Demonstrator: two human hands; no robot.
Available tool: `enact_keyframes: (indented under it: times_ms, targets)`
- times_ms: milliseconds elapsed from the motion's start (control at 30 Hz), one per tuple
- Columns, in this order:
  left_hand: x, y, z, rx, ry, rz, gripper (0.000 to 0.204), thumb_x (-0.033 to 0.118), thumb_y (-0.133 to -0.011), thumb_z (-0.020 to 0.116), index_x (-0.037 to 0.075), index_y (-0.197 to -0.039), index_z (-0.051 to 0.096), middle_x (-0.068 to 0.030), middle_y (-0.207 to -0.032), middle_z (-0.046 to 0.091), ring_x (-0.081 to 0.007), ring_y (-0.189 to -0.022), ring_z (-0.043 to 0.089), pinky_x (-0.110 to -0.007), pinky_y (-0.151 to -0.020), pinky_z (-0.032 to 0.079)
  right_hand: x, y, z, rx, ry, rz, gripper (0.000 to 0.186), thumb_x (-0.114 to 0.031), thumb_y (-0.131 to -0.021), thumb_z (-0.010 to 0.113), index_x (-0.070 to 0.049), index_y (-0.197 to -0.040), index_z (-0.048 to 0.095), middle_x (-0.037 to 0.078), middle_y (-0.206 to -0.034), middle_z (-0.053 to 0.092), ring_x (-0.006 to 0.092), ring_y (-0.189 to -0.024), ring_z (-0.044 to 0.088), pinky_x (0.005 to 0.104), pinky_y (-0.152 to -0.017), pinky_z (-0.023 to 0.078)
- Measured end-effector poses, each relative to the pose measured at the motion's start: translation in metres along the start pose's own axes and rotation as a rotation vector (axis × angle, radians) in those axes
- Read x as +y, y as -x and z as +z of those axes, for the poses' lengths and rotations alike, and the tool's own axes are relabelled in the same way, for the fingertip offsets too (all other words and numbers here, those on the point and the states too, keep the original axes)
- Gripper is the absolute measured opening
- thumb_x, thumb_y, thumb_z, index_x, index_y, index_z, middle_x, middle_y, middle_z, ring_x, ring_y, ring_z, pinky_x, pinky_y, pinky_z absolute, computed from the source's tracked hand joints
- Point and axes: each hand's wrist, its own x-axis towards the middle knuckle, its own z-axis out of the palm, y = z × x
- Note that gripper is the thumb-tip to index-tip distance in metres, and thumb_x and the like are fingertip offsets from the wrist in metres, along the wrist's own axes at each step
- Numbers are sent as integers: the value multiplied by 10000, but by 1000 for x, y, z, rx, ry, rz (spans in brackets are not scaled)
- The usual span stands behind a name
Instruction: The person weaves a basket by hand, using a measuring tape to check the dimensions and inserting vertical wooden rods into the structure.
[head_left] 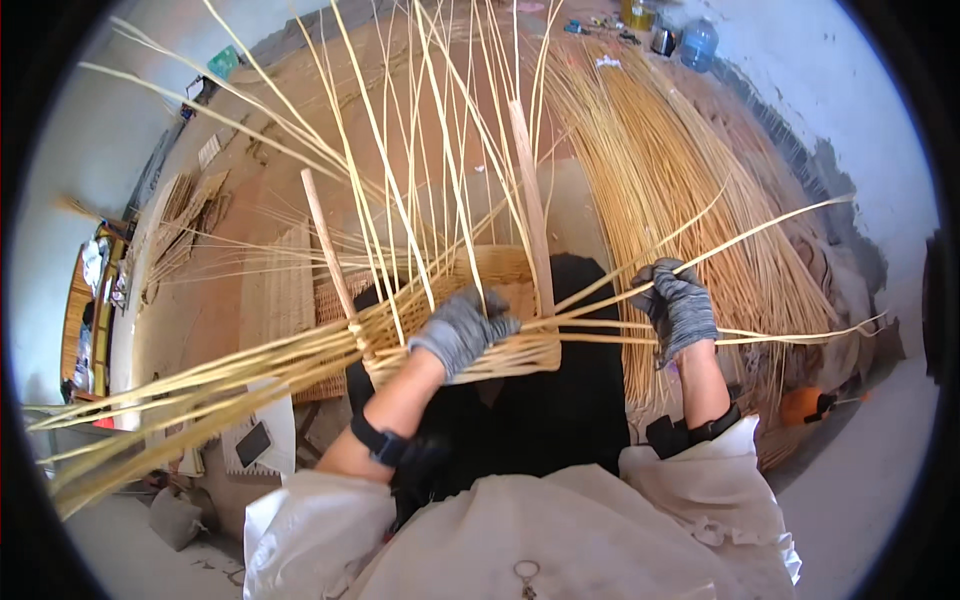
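— Brown earthen floor [300, 200] runs back to a pale wall, and a big sheaf of loose cane strips [650, 170] lies spread over it on the right. What sits in front of the person?

— A half-woven basket [470, 340], resting on the dark lap, near the middle of the view. Its upright stakes fan toward the top edge, and two flat wooden slats [530, 200] stand among them, one left, one right.

— And the left hand [462, 328]?

— Gloved in grey, it lies over the basket's woven rim, fingers curled down and pressed onto the weave. Long strands sweep out from under it toward the lower left.

— The right hand [680, 305]?

— Also gloved, out to the right of the basket and apart from it. It is closed in a fist around a thin cane strand [770, 225] that runs from the basket's side, through the fist, and up toward the right.

— Anything else nearby?

— Flat woven mats [280, 290] lie on the floor left of the basket, a blue water bottle [699, 43] stands by the far wall, and a small dark phone [252, 443] lies on white paper at lower left.
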Motion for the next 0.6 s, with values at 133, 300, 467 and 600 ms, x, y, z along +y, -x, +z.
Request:
enact_keyframes:
  times_ms: [133, 300, 467, 600]
  targets:
    - [-20, -3, 27, 111, 69, -62, 371, 386, -766, 686, 50, -905, 612, -145, -813, 656, -286, -805, 631, -370, -746, 482, -43, -22, 94, -223, 632, -427, 198, -126, -854, 581, 7, -999, 590, 65, -872, 614, 153, -821, 584, 251, -748, 469]
    - [-12, -7, 31, 309, -57, -134, 357, 368, -808, 641, 24, -902, 632, -187, -792, 647, -325, -782, 624, -389, -712, 478, -20, -66, 215, -347, 1385, -828, 473, -232, -814, 621, -56, -1233, 490, 203, -1189, 514, 313, -1012, 569, 381, -902, 452]
    - [5, -10, -7, -64, -95, -192, 514, 424, -805, 619, 22, -1122, 574, -209, -962, 641, -337, -908, 612, -367, -790, 470, -50, -86, 154, -365, 337, -141, 361, -252, -894, 527, -49, -1181, 445, 147, -883, 534, 292, -790, 578, 498, -855, 492]
    - [21, 16, 19, 371, -308, -63, 744, 553, -691, 657, 30, -1198, 505, -184, -1138, 584, -330, -1020, 569, -446, -875, 400, -80, -71, 59, -186, 168, 174, 168, -144, -948, 370, 2, -895, 435, 9, -540, 414, 188, -510, 501, 438, -787, 554]
